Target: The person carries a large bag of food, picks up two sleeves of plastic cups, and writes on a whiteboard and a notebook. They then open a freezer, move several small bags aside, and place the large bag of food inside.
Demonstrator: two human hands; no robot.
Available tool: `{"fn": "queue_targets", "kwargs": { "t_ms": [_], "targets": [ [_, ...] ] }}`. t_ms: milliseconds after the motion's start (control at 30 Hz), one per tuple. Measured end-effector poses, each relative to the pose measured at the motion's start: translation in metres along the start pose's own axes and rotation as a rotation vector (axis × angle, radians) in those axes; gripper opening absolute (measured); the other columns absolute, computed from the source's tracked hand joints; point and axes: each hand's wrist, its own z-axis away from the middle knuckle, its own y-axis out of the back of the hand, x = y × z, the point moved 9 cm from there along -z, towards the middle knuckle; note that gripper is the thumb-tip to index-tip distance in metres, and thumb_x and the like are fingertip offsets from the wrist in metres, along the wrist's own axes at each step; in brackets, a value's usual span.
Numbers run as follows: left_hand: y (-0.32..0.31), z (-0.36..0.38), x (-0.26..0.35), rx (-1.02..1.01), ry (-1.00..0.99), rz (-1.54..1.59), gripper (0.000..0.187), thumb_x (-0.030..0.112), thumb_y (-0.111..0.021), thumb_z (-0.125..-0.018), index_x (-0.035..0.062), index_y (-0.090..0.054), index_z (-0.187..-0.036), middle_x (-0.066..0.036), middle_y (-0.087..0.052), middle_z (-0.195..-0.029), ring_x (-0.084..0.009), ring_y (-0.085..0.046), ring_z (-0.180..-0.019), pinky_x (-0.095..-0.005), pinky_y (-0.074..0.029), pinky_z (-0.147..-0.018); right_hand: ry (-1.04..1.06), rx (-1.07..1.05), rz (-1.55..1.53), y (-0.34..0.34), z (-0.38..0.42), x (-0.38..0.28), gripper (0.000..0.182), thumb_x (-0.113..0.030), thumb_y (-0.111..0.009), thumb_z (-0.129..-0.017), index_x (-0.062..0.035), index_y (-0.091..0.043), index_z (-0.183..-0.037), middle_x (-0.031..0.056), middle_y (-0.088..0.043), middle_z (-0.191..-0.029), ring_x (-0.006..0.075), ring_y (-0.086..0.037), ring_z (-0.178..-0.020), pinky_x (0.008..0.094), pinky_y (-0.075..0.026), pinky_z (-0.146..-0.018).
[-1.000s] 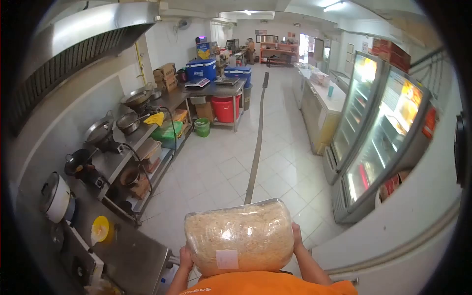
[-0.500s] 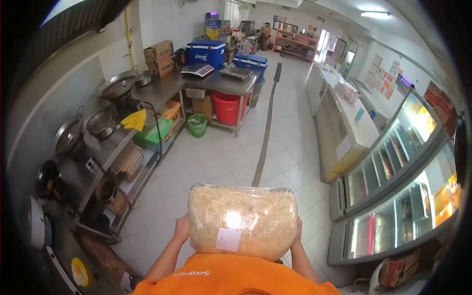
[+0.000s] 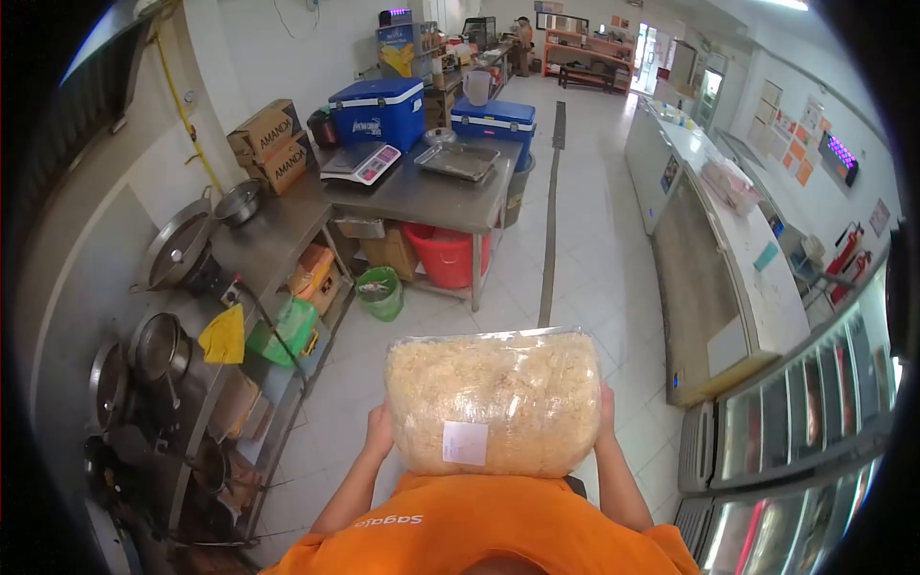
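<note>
A large clear plastic-wrapped pack of pale, crumbly flakes point(image 3: 494, 393) is held against the front of my orange shirt point(image 3: 479, 527). A small white label point(image 3: 465, 443) sticks to its near side. My left hand point(image 3: 380, 431) is pressed to the left side of the pack. On the opposite side, my right hand point(image 3: 607, 414) grips it too. The pack hides most of the fingers of both hands.
A steel counter point(image 3: 297, 216) with pans, a scale point(image 3: 361, 163) and a blue cooler point(image 3: 376, 113) runs along the left. Glass-door fridges point(image 3: 776, 422) and a long white-topped counter point(image 3: 728, 220) line the right. A green bin point(image 3: 380, 295) stands on the tiled floor. A person point(image 3: 523, 46) is far back.
I have moved forward along the aisle, so the steel counter and the coolers appear nearer. The pack stays between my two hands and sits slightly higher and further right in view.
</note>
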Motion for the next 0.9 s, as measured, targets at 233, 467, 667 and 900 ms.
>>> {"fn": "queue_targets", "kwargs": {
  "t_ms": [233, 467, 667, 900],
  "targets": [
    [-0.040, -0.220, 0.015, 0.011, 0.018, -0.014, 0.056, 0.039, -0.036, -0.105, -0.0059, -0.066, -0.090, -0.007, -0.066, -0.081, -0.0138, -0.057, -0.077, -0.0334, -0.047, -0.070, -0.090, 0.011, -0.004, -0.034, -0.227, 0.049, 0.052, -0.045, -0.044, -0.098, 0.0031, -0.065, -0.098, 0.0095, -0.069, -0.087, 0.0175, -0.066, -0.074, 0.0324, -0.054, -0.067],
    [-0.071, -0.481, 0.060, -0.047, -0.281, -0.668, 0.038, 0.029, -0.042, -0.101, -0.0036, -0.062, -0.097, -0.026, -0.066, -0.086, -0.0367, -0.065, -0.076, -0.0417, -0.049, -0.069, -0.209, 0.155, -0.110, -0.106, -0.449, 0.107, 0.044, -0.036, -0.040, -0.102, 0.0009, -0.063, -0.108, 0.0085, -0.068, -0.099, 0.0178, -0.065, -0.085, 0.0341, -0.054, -0.075],
    [-0.071, -0.703, 0.020, -0.256, -0.210, -0.610, 0.035, 0.026, -0.046, -0.097, -0.0021, -0.063, -0.106, -0.026, -0.066, -0.096, -0.0417, -0.064, -0.093, -0.0482, -0.048, -0.077, -0.242, 0.257, 0.054, -0.144, -0.583, 0.184, 0.041, -0.036, -0.043, -0.102, -0.0005, -0.063, -0.109, 0.0074, -0.067, -0.097, 0.0163, -0.064, -0.085, 0.0314, -0.052, -0.077],
    [-0.080, -0.843, 0.026, -0.255, 0.283, -0.126, 0.046, 0.036, -0.050, -0.097, -0.0008, -0.060, -0.123, -0.019, -0.066, -0.115, -0.0289, -0.062, -0.106, -0.0441, -0.048, -0.089, -0.356, 0.335, 0.697, -0.164, -0.671, 0.219, 0.072, -0.059, -0.032, -0.099, 0.0042, -0.067, -0.097, 0.0244, -0.068, -0.094, 0.0367, -0.064, -0.094, 0.0442, -0.045, -0.088]
  ]
}}
